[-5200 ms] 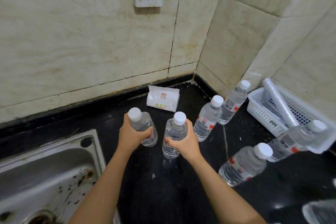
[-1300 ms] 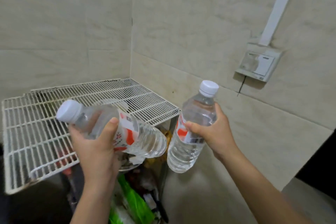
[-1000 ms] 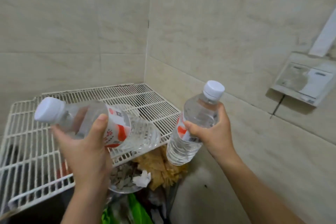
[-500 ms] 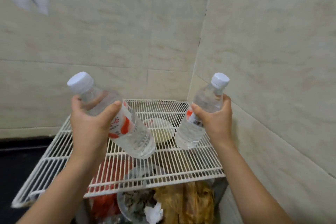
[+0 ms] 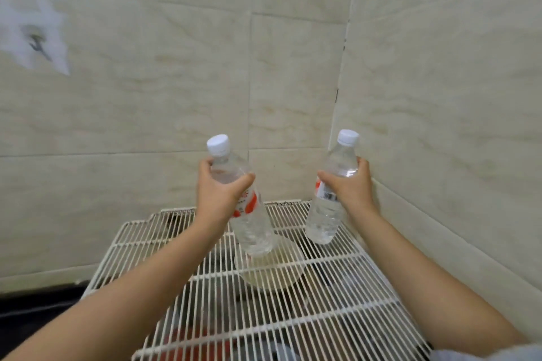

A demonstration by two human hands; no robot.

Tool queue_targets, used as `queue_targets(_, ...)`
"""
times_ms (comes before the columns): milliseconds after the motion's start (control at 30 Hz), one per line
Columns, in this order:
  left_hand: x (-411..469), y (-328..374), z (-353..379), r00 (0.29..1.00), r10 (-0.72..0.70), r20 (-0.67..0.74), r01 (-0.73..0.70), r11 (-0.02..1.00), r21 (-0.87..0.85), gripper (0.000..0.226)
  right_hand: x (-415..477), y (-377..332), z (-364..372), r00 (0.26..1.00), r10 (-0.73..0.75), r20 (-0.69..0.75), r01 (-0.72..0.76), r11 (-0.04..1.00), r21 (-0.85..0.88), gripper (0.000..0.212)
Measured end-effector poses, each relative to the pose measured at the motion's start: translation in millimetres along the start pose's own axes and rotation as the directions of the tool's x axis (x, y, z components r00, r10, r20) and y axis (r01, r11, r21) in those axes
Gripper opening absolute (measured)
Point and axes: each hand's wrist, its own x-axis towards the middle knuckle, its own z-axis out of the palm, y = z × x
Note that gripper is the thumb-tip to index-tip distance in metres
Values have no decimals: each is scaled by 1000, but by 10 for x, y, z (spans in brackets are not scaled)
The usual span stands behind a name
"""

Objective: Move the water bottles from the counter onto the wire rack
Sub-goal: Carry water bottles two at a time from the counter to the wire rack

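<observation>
Over one wire rack (image 5: 337, 316), two water bottles (image 5: 252, 226) (image 5: 324, 220) in two hands (image 5: 218, 196) (image 5: 347, 187).

Left hand (image 5: 217, 196) and right hand (image 5: 349, 187) have carried their bottles (image 5: 250, 226) off the counter, over the wire rack (image 5: 293, 316)

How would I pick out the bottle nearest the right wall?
Find the wire rack in the tiled corner; two hands hold bottles over it. Yours is the right bottle in the right hand, nearly upright, whereas the left bottle in the left hand tilts over a bowl.
</observation>
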Motion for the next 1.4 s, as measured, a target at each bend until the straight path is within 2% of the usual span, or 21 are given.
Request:
queue_targets(133, 419, -284, 274, 997, -65, 42, 63, 997, 47, 52, 400, 164, 198, 991, 131, 35, -134, 983, 128, 49)
queue_targets(200, 643, -435, 423, 995, -86, 41, 83, 994, 65, 53, 592, 288, 278, 989, 143, 31, -145, 980, 137, 42)
queue_targets(267, 823, -547, 587, 995, -92, 46, 87, 992, 96, 53, 764, 369, 356, 990, 122, 67, -129, 986, 102, 47)
queue_targets(367, 1018, -677, 803, 994, -97, 42, 91, 989, 116, 53, 940, 416, 479, 982, 90, 163, -99, 994, 47, 66)
queue_targets(467, 1181, -783, 930, 993, -116, 29, 112, 987, 112, 54, 1085, 526, 547, 976, 121, 180, -123, 992, -1, 80)
queue_targets(600, 1292, -879, 1012, 992, -102, 79, 84, 975, 205, 63, 1200, 639, 634, 957, 148, 249, -142, 989, -43, 67)
queue_targets(700, 1293, -890, 1046, 981, -102, 162, 53, 959, 277, 71, 1275, 666, 691, 955, 132, 265, -119, 991, -63, 73)
queue_targets(867, 1179, -867, 1202, 967, -77, 244, -2, 950, 311, 69, 1330, 705, 641, 944, 93, 316, -86, 996, -36, 64)
queue_targets(967, 1187, -860, 1180, 966, -104, 236, 29, 953, 300, 78, 1333, 726, 608, 926, 96, 366, -96, 995, -18, 70)
queue_targets(1033, 1186, -865, 1118, 967, -117, 226, 47, 956, 291, 73, 1331, 753, 606, 916, 107, 387, -109, 994, -18, 76)
queue_targets(1100, 1159, -848, 1082, 963, -122, 240, 47, 954, 295, 70, 1333, 776, 601, 909, 108, 401, -116, 993, -4, 72)
queue_targets(1233, 1187, -842, 1064, 950, -169, 264, 89, 953, 289, 80, 1301, 697, 567, 883, 126, 452, -147, 989, 12, 65)
queue_targets(1300, 1209, -823, 1056, 946, -200, 257, 125, 952, 279, 84, 1251, 638, 513, 872, 124, 474, -144, 990, 6, 74)
queue_targets(1400, 1177, -824, 1060, 936, -245, 254, 180, 951, 253, 87, 1100, 632, 402, 888, 161, 431, -192, 981, 29, 110)
